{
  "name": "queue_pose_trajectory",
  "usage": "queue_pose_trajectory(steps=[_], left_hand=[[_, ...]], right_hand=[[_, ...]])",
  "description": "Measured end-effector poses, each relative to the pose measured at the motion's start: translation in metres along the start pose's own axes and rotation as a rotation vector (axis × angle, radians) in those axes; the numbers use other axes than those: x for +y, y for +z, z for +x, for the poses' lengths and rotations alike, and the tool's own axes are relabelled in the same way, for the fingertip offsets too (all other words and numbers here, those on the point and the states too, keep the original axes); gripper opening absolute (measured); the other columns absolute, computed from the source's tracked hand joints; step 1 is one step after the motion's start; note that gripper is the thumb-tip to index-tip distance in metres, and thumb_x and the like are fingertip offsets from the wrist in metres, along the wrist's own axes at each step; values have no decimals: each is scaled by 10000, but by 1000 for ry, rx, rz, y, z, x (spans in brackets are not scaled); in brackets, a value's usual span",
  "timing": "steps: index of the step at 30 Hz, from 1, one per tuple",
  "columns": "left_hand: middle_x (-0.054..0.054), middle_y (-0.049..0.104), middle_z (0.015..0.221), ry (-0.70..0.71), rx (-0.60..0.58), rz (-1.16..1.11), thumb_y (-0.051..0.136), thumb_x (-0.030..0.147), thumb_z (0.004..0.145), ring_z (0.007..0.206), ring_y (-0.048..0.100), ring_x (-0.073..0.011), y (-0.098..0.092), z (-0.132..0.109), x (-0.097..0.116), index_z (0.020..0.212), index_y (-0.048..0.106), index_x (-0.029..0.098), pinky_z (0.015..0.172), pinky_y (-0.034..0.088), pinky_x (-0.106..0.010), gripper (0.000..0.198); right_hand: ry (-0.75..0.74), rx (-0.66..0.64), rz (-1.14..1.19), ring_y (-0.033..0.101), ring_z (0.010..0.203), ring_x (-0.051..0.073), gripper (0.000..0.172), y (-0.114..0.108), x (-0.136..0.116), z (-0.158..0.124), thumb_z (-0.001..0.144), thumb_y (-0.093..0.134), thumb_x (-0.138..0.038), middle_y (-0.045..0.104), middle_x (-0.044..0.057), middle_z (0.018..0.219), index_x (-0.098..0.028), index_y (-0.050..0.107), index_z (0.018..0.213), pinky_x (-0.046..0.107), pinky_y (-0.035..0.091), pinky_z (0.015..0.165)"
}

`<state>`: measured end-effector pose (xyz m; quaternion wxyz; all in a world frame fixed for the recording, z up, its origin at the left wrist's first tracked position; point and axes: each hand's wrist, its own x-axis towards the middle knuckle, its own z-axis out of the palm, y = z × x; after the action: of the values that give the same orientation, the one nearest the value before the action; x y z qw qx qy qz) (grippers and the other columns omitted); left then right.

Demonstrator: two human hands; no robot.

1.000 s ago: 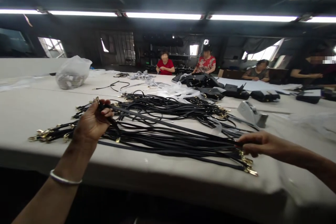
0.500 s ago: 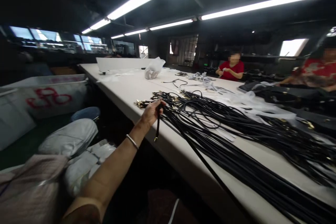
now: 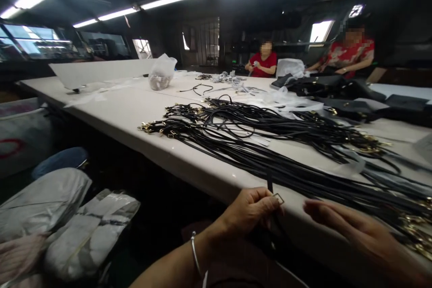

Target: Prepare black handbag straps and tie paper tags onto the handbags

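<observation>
A big pile of thin black straps [image 3: 256,144] with gold metal ends lies across the white table [image 3: 128,112]. At the table's near edge my left hand [image 3: 249,211], a silver bangle on its wrist, pinches the gold rectangular ring [image 3: 278,198] at the end of one black strap. My right hand [image 3: 340,222] is close beside it on the right, fingers stretched toward the ring and blurred. Gold clasps [image 3: 416,229] of other straps lie just right of my right hand.
Across the table two people in red tops [image 3: 265,60] [image 3: 351,51] work among black bags [image 3: 337,90] and white wrapping. A clear bag of small parts [image 3: 161,72] stands at the far left. Stuffed plastic sacks [image 3: 64,220] lie on the floor left of me.
My left hand has pulled a strap end from the far pile back to the table's near edge. My right hand has come into view beside it. The camera has turned right.
</observation>
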<state>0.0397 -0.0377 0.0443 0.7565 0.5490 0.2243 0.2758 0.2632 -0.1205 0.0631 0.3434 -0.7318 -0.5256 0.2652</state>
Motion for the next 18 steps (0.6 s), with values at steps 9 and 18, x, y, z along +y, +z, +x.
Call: queue_pose_trajectory(steps=[9,18], left_hand=[[-38,624,794,-38,-56,-60,664,532,860,633,542,-100,-5,-7,-14,897,713,113,607,410,-226,423],[0,552,674,13,-9,-107,576,586,903,551,442,-74,-20,6,-12,1032,672,112,498,300,-193,501]], right_hand=[[348,-241,833,644,685,173,448,50,-45,21,620,892,-535,711,27,787,-200,748,881,235,535,589],[488,-379,642,408,469,58,555,29,2,2,662,839,-615,545,-42,599,-201,696,1002,159,257,429]])
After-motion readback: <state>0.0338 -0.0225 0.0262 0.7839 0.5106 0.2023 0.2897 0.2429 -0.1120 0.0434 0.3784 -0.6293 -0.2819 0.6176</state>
